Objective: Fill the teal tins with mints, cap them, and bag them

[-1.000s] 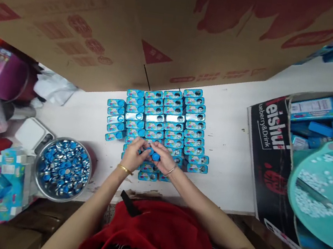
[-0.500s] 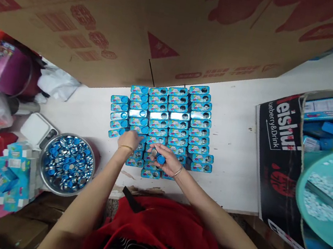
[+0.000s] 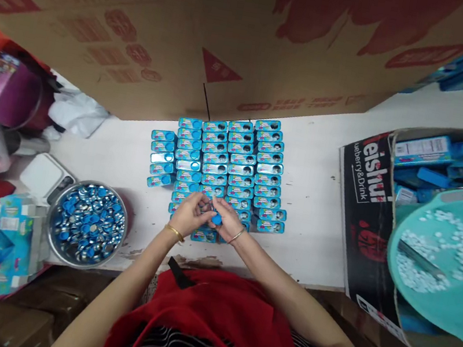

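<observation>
Rows of small blue tins (image 3: 228,167) lie side by side on the white table (image 3: 313,210). My left hand (image 3: 190,214) and my right hand (image 3: 226,222) meet over the nearest rows. My right hand cups several small blue round caps (image 3: 217,218) in its palm. The fingers of my left hand are pinched at those caps, and I cannot make out what they grip. A gold bangle sits on each wrist.
A metal bowl (image 3: 87,224) full of blue and silver caps stands at the left, beside a white scale (image 3: 44,176). A large cardboard flap (image 3: 192,32) overhangs the back. At the right a carton (image 3: 367,207) holds blue boxes and a teal tray (image 3: 446,260) of white pellets.
My left hand had reached out to a tin at the left of the rows; it has come back to the caps in my right hand.
</observation>
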